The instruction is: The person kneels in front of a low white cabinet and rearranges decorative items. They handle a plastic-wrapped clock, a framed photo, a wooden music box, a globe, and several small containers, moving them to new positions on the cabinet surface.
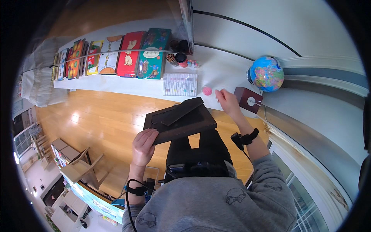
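Observation:
My left hand (145, 145) grips the lower left corner of a dark picture frame (174, 132), whose back with its easel stand faces up towards me. The frame is tilted and held above my lap, in front of the white desk. My right hand (228, 102) is off the frame, over the desk's front edge, with its fingers curled; whether it holds something small cannot be told. Just left of its fingertips lies a round pink object (207, 91) on the desk. To its right stands a dark reddish-brown box (248, 100) with a round pale disc on its face.
On the white desk (116, 84) are a clear case of markers (180, 84), a row of upright books (150, 63), a red container with a black lid (181, 59) and a globe (266, 74). A wooden chair (82, 169) stands behind at the lower left.

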`<state>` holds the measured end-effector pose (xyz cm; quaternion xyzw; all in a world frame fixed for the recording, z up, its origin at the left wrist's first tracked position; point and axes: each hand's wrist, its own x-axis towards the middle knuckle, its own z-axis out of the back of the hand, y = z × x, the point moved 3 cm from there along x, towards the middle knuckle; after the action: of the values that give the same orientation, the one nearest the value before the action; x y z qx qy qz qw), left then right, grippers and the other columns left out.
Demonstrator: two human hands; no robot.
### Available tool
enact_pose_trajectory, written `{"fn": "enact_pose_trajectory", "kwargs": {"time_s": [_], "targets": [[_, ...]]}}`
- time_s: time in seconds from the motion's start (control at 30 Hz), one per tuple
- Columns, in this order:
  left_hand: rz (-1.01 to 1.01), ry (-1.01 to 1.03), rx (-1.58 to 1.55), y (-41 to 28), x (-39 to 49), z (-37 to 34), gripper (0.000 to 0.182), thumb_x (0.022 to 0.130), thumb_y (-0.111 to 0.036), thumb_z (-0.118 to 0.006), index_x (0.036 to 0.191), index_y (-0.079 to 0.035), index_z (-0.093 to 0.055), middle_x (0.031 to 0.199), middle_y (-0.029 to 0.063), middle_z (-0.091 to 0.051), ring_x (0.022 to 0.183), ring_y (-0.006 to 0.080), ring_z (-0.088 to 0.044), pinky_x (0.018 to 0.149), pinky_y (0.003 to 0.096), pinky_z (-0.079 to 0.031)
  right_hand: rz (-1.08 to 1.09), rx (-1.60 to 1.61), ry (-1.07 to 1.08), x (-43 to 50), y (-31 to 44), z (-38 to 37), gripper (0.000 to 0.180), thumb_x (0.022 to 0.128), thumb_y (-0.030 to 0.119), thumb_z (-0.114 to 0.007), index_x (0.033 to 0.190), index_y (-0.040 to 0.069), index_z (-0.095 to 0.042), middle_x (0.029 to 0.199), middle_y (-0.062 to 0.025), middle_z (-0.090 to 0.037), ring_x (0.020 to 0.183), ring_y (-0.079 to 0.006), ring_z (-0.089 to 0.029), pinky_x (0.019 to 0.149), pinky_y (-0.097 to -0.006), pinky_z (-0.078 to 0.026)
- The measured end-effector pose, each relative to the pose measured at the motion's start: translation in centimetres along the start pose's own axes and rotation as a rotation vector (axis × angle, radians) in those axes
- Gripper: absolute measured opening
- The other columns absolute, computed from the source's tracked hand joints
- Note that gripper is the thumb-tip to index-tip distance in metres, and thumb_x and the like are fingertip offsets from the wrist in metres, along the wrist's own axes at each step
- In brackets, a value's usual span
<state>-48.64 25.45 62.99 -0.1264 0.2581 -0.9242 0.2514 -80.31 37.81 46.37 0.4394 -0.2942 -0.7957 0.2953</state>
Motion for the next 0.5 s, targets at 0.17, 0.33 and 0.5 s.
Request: {"fn": "enact_pose_trajectory", "kwargs": {"time_s": [0.17,0.33,0.5], "targets": [[-0.037,0.024,-0.029,-1.2,0.1,0.4,0.044,0.055,0.009,-0.061,0.098,0.001,-0.065,0.097,0.0140,-0.066,0.093,0.0318,-0.063,0.081,0.0392,-0.053,-0.132,0.052,0.418,0.4,2.0,-2.2,0.067,0.091,0.061,-0.043,0.075,-0.001,-0.064,0.068,-0.0076,-0.060,0.066,-0.0153,-0.058,0.064,-0.0289,-0.044],[-0.050,0.055,-0.045,-1.5,0.4,0.5,0.042,0.056,0.008,-0.062,0.097,0.001,-0.064,0.096,0.0136,-0.066,0.091,0.0320,-0.063,0.079,0.0392,-0.053,-0.140,0.189,0.503,1.0,3.6,-1.9,0.035,0.093,0.036,-0.055,0.090,0.001,-0.061,0.070,-0.0052,-0.060,0.062,-0.0103,-0.055,0.055,-0.0240,-0.042],[-0.054,0.200,-0.129,-1.8,0.6,-0.7,0.038,0.059,0.008,-0.064,0.097,0.002,-0.064,0.092,0.0146,-0.066,0.087,0.0322,-0.063,0.077,0.0381,-0.053,-0.128,0.337,0.410,2.4,7.1,-2.5,0.033,0.095,0.030,-0.051,0.086,0.000,-0.056,0.071,-0.0058,-0.062,0.058,-0.0113,-0.056,0.049,-0.0249,-0.044]]}}
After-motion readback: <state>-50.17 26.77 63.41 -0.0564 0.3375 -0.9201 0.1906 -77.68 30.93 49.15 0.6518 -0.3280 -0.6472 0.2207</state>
